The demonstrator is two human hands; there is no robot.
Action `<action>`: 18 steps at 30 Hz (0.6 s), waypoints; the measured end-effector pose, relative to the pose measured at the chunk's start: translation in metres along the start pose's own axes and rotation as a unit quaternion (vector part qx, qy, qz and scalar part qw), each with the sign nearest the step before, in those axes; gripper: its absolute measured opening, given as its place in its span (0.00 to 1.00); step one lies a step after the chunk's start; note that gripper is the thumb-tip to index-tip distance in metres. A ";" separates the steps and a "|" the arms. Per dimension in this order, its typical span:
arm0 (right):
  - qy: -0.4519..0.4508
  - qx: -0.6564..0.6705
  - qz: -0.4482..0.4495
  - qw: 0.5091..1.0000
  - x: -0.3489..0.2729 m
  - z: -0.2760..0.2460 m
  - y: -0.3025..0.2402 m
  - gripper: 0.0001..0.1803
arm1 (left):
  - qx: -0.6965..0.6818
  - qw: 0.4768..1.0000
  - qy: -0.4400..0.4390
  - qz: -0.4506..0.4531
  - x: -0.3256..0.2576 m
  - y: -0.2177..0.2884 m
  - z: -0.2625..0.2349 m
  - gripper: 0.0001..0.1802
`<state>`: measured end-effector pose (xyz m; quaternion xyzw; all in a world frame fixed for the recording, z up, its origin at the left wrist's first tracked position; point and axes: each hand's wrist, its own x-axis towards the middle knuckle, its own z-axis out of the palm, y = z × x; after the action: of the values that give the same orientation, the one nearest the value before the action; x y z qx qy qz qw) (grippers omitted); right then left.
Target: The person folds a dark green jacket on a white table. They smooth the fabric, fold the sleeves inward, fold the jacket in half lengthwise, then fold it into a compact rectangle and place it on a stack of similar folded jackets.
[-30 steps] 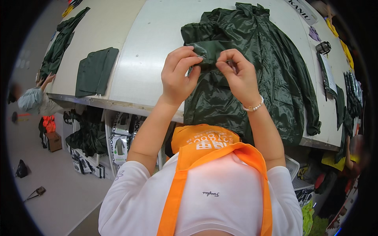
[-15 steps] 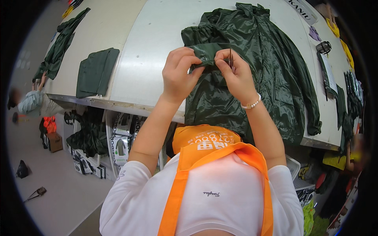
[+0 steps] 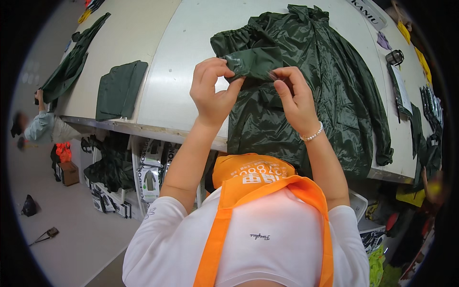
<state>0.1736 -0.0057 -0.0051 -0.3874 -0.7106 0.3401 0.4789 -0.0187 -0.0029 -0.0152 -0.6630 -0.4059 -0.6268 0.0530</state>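
Observation:
A shiny dark green rain jacket (image 3: pixel 330 91) lies spread on the table in front of me, its collar at the far side. My left hand (image 3: pixel 210 88) pinches the edge of a raised fold of its fabric (image 3: pixel 256 62) between thumb and fingers. Close to the right end of that fold is my right hand (image 3: pixel 294 98), its fingers bent with the thumb opposite. A small metal tool, apparently thread snips (image 3: pixel 273 75), shows blurred at its fingertips; most of it is hidden. The gathered cuff of a sleeve (image 3: pixel 222 44) lies just beyond the fold.
A folded green garment (image 3: pixel 122 91) lies left on the table (image 3: pixel 167 71). At the far left another person's hand (image 3: pixel 39 97) holds a green garment (image 3: pixel 71 71). Packaged garments (image 3: pixel 149 179) fill a shelf below. A dark cup (image 3: pixel 394 57) and clipboard (image 3: pixel 400 88) are at right.
My right hand has turned, and the pointed metal tool that stood up from it now shows only as a blur at the fold. Both hands shifted slightly apart; the fold is opened wider.

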 end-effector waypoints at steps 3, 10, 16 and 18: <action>-0.017 -0.001 -0.001 1.000 0.002 0.003 -0.015 0.07 | 0.005 1.000 0.005 0.013 0.000 0.002 -0.001 0.19; -0.034 0.000 -0.016 0.999 0.005 0.005 -0.016 0.08 | -0.006 1.000 -0.012 0.025 0.001 0.005 -0.003 0.19; -0.039 0.020 -0.039 0.998 0.009 0.006 -0.011 0.08 | -0.015 0.999 -0.016 0.029 0.000 0.003 -0.003 0.20; -0.044 0.032 -0.046 0.997 0.011 0.005 -0.010 0.08 | -0.022 0.999 -0.018 0.029 0.001 0.002 -0.003 0.20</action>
<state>0.1638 -0.0017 0.0062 -0.3232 -0.7371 0.3568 0.4742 -0.0202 -0.0056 -0.0130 -0.6871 -0.3731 -0.6216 0.0490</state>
